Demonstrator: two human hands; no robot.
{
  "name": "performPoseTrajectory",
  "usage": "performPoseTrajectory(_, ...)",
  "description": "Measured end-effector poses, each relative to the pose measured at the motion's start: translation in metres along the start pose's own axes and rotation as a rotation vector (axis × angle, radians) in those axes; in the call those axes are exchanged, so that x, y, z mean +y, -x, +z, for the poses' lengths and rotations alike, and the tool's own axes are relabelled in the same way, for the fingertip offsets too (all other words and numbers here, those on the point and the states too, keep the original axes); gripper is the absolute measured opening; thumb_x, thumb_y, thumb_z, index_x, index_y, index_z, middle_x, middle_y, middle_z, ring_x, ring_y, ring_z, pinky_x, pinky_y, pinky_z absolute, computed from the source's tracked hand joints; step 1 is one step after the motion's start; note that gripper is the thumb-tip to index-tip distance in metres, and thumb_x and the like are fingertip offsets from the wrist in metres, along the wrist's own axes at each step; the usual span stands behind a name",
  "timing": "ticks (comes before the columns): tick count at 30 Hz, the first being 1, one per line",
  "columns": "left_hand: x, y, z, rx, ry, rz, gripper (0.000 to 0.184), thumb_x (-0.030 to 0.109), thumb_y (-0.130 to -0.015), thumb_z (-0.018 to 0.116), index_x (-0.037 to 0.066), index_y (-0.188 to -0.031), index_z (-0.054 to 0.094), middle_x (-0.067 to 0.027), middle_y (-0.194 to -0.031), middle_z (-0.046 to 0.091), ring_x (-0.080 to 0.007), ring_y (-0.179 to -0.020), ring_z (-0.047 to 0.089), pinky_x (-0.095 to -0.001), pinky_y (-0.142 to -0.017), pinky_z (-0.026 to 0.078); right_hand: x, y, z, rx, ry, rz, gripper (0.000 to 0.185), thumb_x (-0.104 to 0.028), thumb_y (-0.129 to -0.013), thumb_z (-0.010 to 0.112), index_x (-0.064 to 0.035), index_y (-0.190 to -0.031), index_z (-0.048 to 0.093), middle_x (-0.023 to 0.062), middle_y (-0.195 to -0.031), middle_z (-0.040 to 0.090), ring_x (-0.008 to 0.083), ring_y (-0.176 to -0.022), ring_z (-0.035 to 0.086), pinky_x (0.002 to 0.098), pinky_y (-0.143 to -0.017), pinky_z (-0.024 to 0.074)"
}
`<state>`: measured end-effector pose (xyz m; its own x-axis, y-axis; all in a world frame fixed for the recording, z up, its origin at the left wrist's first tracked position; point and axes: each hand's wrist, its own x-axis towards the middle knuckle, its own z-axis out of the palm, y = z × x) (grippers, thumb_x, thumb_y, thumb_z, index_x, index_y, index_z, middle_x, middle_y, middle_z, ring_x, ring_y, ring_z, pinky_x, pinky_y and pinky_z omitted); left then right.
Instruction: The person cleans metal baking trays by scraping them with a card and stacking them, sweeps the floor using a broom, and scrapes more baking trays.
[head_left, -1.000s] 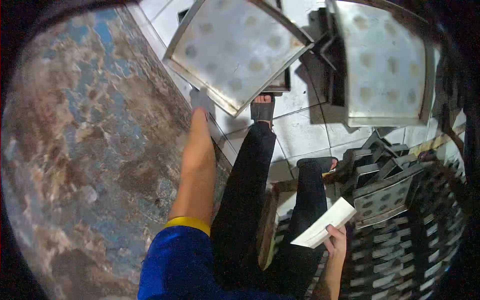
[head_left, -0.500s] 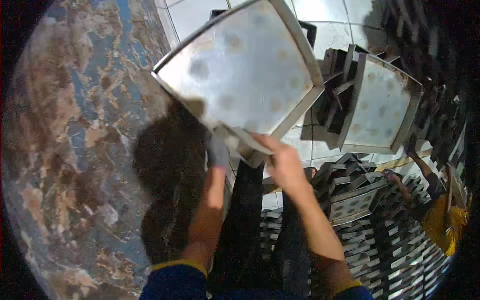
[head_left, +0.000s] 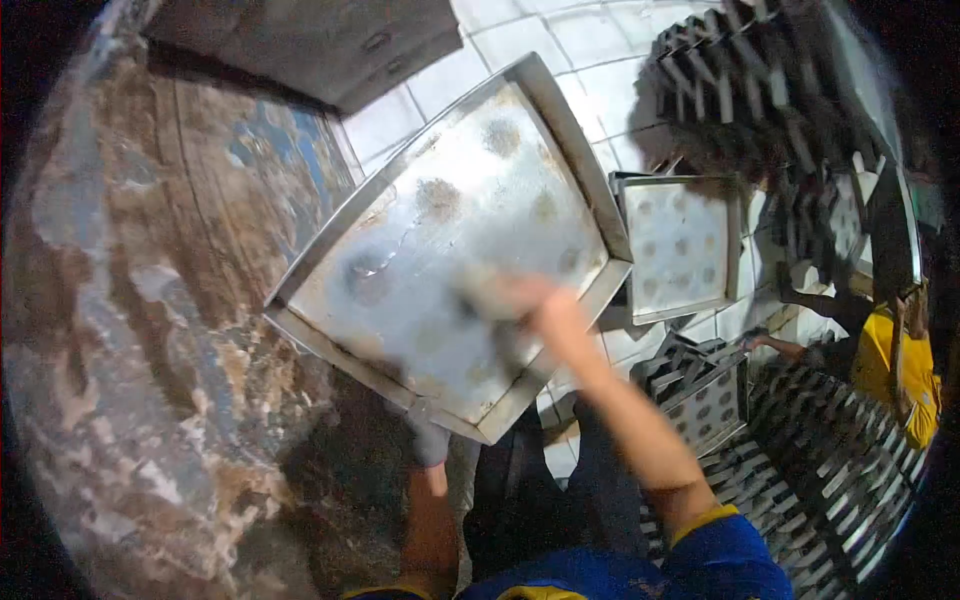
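A shallow metal baking tray (head_left: 455, 235) with raised rims and round dark stains is tilted in front of me. My left hand (head_left: 428, 440), in a grey glove, grips its near rim; the fingers under the tray are hidden. My right hand (head_left: 545, 305) is over the tray's inner face, closed on a pale, pad-like thing (head_left: 490, 292). Motion blurs that thing, so its exact kind does not show.
A worn, stained surface (head_left: 200, 400) lies left, with a dark flat panel (head_left: 310, 45) at its far end. More trays (head_left: 685, 245) stand stacked right on white tiles (head_left: 600, 35). Another person in yellow (head_left: 895, 370) is at far right.
My right hand has moved from the tray's near rim onto its inner face. The tray sits lower and farther left in view, showing more of its inside. My left hand stays at the rim.
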<state>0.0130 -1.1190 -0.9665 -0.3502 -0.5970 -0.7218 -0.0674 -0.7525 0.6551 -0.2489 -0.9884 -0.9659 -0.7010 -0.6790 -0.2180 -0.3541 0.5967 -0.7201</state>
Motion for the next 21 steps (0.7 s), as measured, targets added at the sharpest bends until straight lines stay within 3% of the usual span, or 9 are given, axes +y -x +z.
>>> performPoseTrajectory(1, 0.005, 0.007, 0.014, -0.012, -0.002, 0.017, 0.056, 0.013, -0.097, 0.057, 0.007, -0.148, 0.035, -0.0105, -0.135, 0.051, -0.0231, -0.115, 0.054, -0.0360, -0.097, 0.047, -0.071, 0.016, -0.018, -0.004, 0.049, -0.296, 0.051, 0.003, -0.081, 0.055, -0.0106, -0.130, 0.063, 0.0133, -0.123, 0.068, 0.0291, -0.112, 0.066, 0.0396, -0.095, 0.0533)
performPoseTrajectory(3, 0.018, 0.020, 0.034, -0.024, -0.011, 0.020, 0.061, 0.013, -0.097, 0.056, 0.007, -0.153, 0.032, -0.0108, -0.139, 0.050, -0.0232, -0.117, 0.054, -0.0361, -0.098, 0.046, -0.133, 0.016, -0.046, 0.054, 0.070, -0.393, 0.047, 0.000, -0.086, 0.052, -0.0125, -0.129, 0.065, 0.0123, -0.120, 0.070, 0.0242, -0.108, 0.069, 0.0383, -0.093, 0.0552)
performPoseTrajectory(6, 0.059, 0.042, 0.056, 0.000, -0.057, 0.001, 0.067, 0.003, -0.093, 0.057, 0.013, -0.154, 0.031, -0.0098, -0.138, 0.050, -0.0222, -0.113, 0.055, -0.0379, -0.092, 0.050, -0.083, -0.045, -0.134, 0.538, -0.016, -0.228, 0.043, 0.005, -0.075, 0.057, -0.0054, -0.114, 0.070, 0.0202, -0.099, 0.072, 0.0340, -0.078, 0.072, 0.0405, -0.072, 0.0600)
performPoseTrajectory(8, 0.090, 0.073, 0.081, -0.097, -0.069, 0.070, 0.072, -0.001, -0.089, 0.057, 0.014, -0.154, 0.031, -0.0094, -0.139, 0.049, -0.0227, -0.115, 0.054, -0.0386, -0.092, 0.050, -0.033, -0.083, -0.198, 0.639, -0.025, 0.240, 0.042, 0.003, -0.071, 0.057, -0.0044, -0.109, 0.071, 0.0276, -0.087, 0.069, 0.0404, -0.083, 0.070, 0.0442, -0.070, 0.0576)
performPoseTrajectory(10, 0.096, 0.086, 0.073, -0.173, -0.068, 0.089, 0.075, -0.003, -0.087, 0.058, 0.014, -0.155, 0.030, -0.0094, -0.141, 0.048, -0.0234, -0.118, 0.054, -0.0393, -0.093, 0.050, -0.039, -0.072, -0.244, 0.712, -0.030, 0.249, 0.041, 0.005, -0.069, 0.057, -0.0028, -0.106, 0.071, 0.0255, -0.084, 0.069, 0.0378, -0.082, 0.071, 0.0438, -0.073, 0.0574)
performPoseTrajectory(13, 0.083, 0.054, 0.064, -0.329, 0.076, 0.333, 0.077, -0.003, -0.085, 0.057, 0.015, -0.155, 0.029, -0.0083, -0.137, 0.050, -0.0220, -0.115, 0.054, -0.0394, -0.096, 0.048, -0.083, 0.000, -0.208, 0.501, -0.039, -0.226, 0.043, 0.005, -0.072, 0.058, -0.0072, -0.110, 0.072, 0.0182, -0.104, 0.072, 0.0350, -0.095, 0.070, 0.0413, -0.085, 0.0570)
performPoseTrajectory(15, 0.099, 0.052, 0.069, -0.344, -0.009, 0.187, 0.071, -0.002, -0.085, 0.057, 0.010, -0.152, 0.034, -0.0086, -0.134, 0.050, -0.0206, -0.116, 0.052, -0.0403, -0.104, 0.044, -0.140, 0.081, -0.146, 0.262, -0.125, -0.202, 0.056, 0.011, -0.072, 0.061, -0.0127, -0.122, 0.069, 0.0120, -0.123, 0.068, 0.0302, -0.115, 0.063, 0.0380, -0.095, 0.0547)
performPoseTrajectory(18, 0.118, 0.070, 0.101, -0.365, 0.075, 0.221, 0.031, 0.013, -0.087, 0.056, 0.001, -0.116, 0.056, -0.0084, -0.100, 0.060, -0.0219, -0.094, 0.059, -0.0418, -0.093, 0.050, -0.117, 0.127, -0.120, 0.373, 0.276, -0.355, 0.057, -0.004, -0.078, 0.059, -0.0191, -0.133, 0.062, 0.0091, -0.125, 0.067, 0.0287, -0.108, 0.065, 0.0377, -0.090, 0.0547)
performPoseTrajectory(21, 0.137, 0.097, 0.119, -0.407, -0.057, 0.363, 0.017, 0.010, -0.086, 0.052, 0.001, -0.091, 0.066, -0.0053, -0.073, 0.057, -0.0165, -0.071, 0.053, -0.0345, -0.074, 0.046, -0.063, 0.103, -0.211, 0.558, 0.017, -0.010, 0.057, 0.007, -0.073, 0.061, -0.0138, -0.125, 0.069, 0.0099, -0.122, 0.069, 0.0243, -0.103, 0.071, 0.0346, -0.091, 0.0566)
